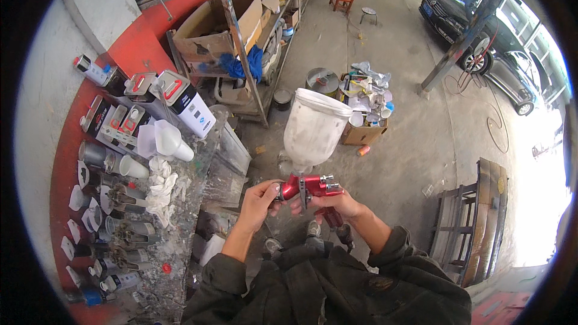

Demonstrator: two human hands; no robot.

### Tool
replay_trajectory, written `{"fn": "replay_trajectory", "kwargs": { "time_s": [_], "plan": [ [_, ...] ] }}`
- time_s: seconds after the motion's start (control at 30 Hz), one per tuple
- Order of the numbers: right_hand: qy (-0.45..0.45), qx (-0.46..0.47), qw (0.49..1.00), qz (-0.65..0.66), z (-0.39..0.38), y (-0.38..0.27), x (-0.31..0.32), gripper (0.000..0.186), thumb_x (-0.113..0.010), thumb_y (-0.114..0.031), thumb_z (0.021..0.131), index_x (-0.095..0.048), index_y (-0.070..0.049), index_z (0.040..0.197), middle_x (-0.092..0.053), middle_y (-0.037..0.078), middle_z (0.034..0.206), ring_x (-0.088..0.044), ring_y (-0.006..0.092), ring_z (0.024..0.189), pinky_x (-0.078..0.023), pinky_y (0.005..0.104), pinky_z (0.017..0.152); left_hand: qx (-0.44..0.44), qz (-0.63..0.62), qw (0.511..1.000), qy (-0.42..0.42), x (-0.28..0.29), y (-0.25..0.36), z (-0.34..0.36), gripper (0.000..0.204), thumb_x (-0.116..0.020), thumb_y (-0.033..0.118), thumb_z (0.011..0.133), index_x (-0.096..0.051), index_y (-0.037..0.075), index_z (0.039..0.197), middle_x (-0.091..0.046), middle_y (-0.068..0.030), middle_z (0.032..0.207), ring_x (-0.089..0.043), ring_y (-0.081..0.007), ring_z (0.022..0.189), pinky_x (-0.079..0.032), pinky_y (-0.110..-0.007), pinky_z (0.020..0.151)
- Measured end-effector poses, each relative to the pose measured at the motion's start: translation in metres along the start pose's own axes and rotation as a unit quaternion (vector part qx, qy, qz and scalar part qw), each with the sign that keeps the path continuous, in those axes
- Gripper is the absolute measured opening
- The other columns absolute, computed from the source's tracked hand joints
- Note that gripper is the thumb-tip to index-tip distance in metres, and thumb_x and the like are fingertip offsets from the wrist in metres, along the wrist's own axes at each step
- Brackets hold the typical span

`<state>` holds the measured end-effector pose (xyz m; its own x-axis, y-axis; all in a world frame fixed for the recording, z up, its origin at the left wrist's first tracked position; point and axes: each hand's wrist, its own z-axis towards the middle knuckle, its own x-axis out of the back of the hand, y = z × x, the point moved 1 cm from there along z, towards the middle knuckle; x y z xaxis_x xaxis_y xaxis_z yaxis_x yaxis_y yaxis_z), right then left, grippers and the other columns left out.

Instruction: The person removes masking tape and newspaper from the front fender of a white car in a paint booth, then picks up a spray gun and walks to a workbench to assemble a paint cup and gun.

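Note:
In front of my body I hold a red spray gun with a cloudy white paint cup upright on top of it. My left hand is closed around the nozzle end, thumb and fingers pinching its dark ring. My right hand grips the gun's body behind the trigger, with the red handle hanging below the palm. A dark hose fitting hangs from the handle's lower end. Some fingers of both hands are hidden behind the gun.
A paint-spattered bench on the left carries tins, cups and crumpled white paper. Ahead stand a metal rack and a cardboard box heaped with rubbish. A dark wooden frame stands at the right; cars are farther off.

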<state>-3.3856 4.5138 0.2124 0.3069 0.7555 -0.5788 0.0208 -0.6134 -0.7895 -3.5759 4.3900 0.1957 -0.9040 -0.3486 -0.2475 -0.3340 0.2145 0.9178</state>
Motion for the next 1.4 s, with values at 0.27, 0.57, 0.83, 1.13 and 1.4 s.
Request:
{"fn": "replay_trajectory", "kwargs": {
  "time_s": [0.27, 0.57, 0.83, 1.13, 1.4],
  "plan": [
    [0.044, 0.044, 0.995, -0.082, 0.008, 0.01, -0.009, 0.049, -0.057, -0.007, 0.093, -0.044, -0.001, 0.14, -0.064, 0.015, 0.119, -0.065, 0.0251, 0.107, -0.057, 0.0283, 0.06, 0.07, -0.158, 0.979, 0.111, 0.007, -0.007, -0.001, 0.05, -0.047, 0.04, 0.101, -0.06, -0.007, 0.112, -0.068, -0.0128, 0.087, -0.066, -0.0182, 0.066, -0.055, -0.03, 0.059],
    [0.05, 0.023, 0.998, -0.043, 0.021, 0.027, -0.015, 0.045, -0.059, -0.008, 0.094, -0.047, 0.001, 0.136, -0.066, 0.016, 0.117, -0.065, 0.0261, 0.108, -0.058, 0.0304, 0.061, -0.014, -0.158, 0.976, 0.147, 0.005, -0.026, 0.002, 0.044, -0.041, 0.034, 0.103, -0.064, -0.004, 0.111, -0.069, -0.0114, 0.095, -0.067, -0.019, 0.076, -0.056, -0.031, 0.071],
    [-0.013, -0.026, 0.999, -0.017, 0.028, 0.012, -0.014, 0.046, -0.059, -0.006, 0.092, -0.047, 0.001, 0.136, -0.066, 0.017, 0.115, -0.066, 0.0267, 0.104, -0.058, 0.0303, 0.06, -0.014, -0.078, 0.997, 0.008, 0.036, -0.013, -0.017, 0.036, -0.059, 0.024, 0.097, -0.061, -0.002, 0.12, -0.069, -0.0084, 0.097, -0.066, -0.0134, 0.078, -0.056, -0.027, 0.065],
    [-0.065, -0.098, 0.981, -0.157, 0.022, -0.003, -0.022, 0.045, -0.061, -0.009, 0.092, -0.05, -0.001, 0.135, -0.068, 0.015, 0.111, -0.067, 0.0218, 0.1, -0.056, 0.028, 0.056, -0.15, 0.517, 0.826, -0.165, 0.038, 0.054, -0.019, 0.045, -0.079, 0.031, 0.068, -0.065, -0.001, 0.097, -0.065, -0.0227, 0.077, -0.065, -0.0367, 0.076, -0.052, -0.043, 0.072],
    [-0.045, -0.06, 0.993, -0.087, 0.016, -0.013, -0.034, 0.05, -0.06, -0.006, 0.091, -0.045, -0.003, 0.139, -0.066, 0.015, 0.115, -0.066, 0.0244, 0.103, -0.057, 0.0282, 0.056, -0.137, 0.524, 0.832, -0.119, 0.022, 0.058, -0.015, 0.031, -0.071, 0.017, 0.064, -0.066, 0.0, 0.09, -0.064, -0.0234, 0.074, -0.065, -0.0388, 0.074, -0.051, -0.046, 0.067]
  ]
}}
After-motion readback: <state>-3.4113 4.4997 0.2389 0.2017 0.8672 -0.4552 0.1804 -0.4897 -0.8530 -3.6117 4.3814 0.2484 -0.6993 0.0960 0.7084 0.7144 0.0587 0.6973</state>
